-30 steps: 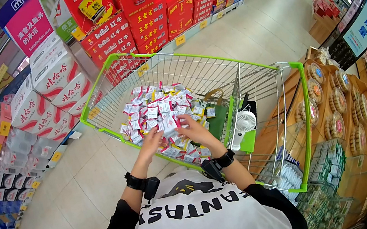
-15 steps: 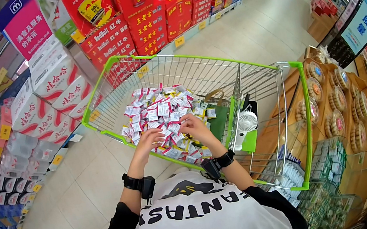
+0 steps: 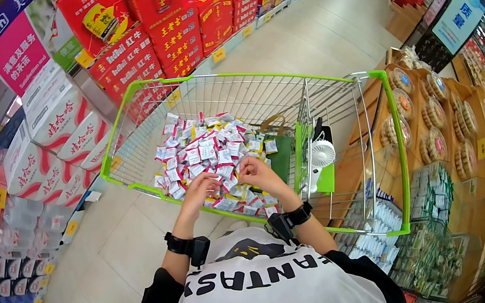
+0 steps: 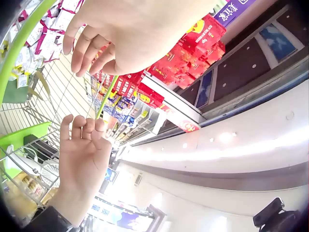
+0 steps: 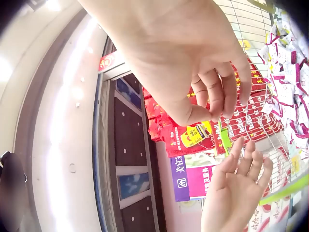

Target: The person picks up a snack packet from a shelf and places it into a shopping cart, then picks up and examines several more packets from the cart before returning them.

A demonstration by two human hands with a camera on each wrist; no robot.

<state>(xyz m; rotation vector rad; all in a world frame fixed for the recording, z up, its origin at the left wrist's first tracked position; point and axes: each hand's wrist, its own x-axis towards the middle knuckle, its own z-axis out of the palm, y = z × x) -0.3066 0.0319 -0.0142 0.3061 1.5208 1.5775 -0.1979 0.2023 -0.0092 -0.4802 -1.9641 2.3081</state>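
A heap of small white packets with pink or yellow edges (image 3: pixel 207 151) fills part of a green-rimmed wire shopping cart (image 3: pixel 242 74). My left hand (image 3: pixel 201 192) hovers over the near side of the heap, its fingers loosely bent. Across a small gap, my right hand (image 3: pixel 261 175) hangs over the packets with relaxed, bent fingers. In the left wrist view, nothing shows between the fingers of the left hand (image 4: pixel 130 38) or in the palm of the right hand (image 4: pixel 83 159). From the right wrist, the right hand (image 5: pixel 188 63) likewise appears bare.
Beside the heap lies a green bag (image 3: pixel 281 151). A white handheld fan (image 3: pixel 320 154) sits at the cart's child-seat end. Red drink cartons (image 3: pixel 172 35) and white cartons (image 3: pixel 59 131) are stacked beyond and left. Wooden shelves with round tubs (image 3: pixel 434 145) stand right.
A second ago both hands held a white packet between them; it left the fingers and the hands drew apart. Since then they have stayed over the heap while the head view shifted slightly.
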